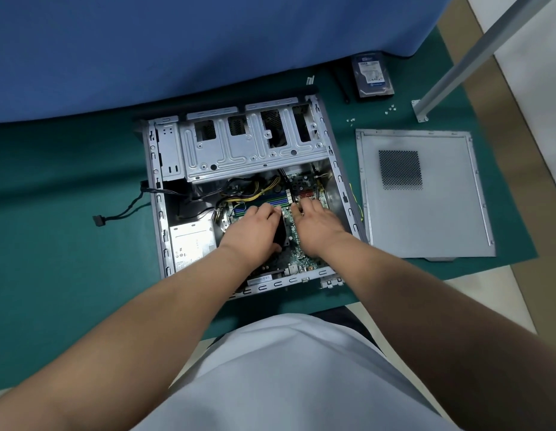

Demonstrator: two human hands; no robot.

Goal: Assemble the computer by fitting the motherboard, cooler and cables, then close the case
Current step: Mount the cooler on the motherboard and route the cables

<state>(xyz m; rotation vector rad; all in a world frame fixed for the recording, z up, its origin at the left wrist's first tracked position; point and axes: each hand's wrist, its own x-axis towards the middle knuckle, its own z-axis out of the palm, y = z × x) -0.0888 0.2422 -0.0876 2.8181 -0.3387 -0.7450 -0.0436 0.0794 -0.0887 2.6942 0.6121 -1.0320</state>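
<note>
Both hands — left hand [255, 230], right hand [317, 227] — on motherboard [296, 244] inside open case [155, 188].

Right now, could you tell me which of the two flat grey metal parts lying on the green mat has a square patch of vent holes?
The loose grey side panel right of the open computer case; the case's drive cage plate has only larger cut-outs.

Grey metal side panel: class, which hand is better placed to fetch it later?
Probably the right hand: the grey metal side panel lies right of the open case; the left hand is farther.
</note>
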